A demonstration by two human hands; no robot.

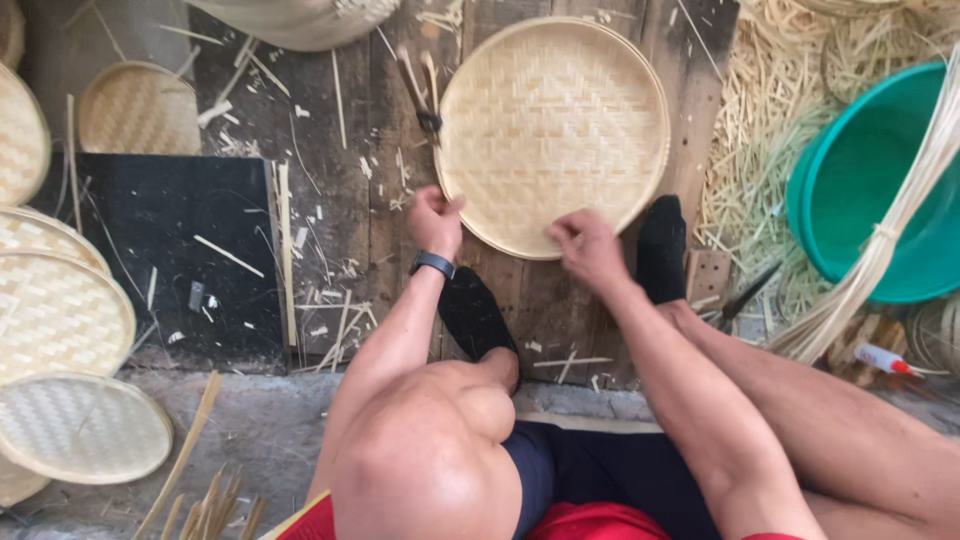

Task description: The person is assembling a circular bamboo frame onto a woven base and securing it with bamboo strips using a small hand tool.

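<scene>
Woven bamboo tray point(553, 130) lies flat on the plank floor point(340, 200), round, with no long axis. Left hand point(434, 220) pinches its near-left rim; right hand point(586, 246) grips the near edge.

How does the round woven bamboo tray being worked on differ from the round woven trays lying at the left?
The large round woven bamboo tray lies alone on the dark planks, gripped at its near rim by the left hand and right hand; the pale woven trays at the left overlap in a pile, untouched. The held one looks more golden, the piled ones paler. Both are round, flat and woven.
</scene>
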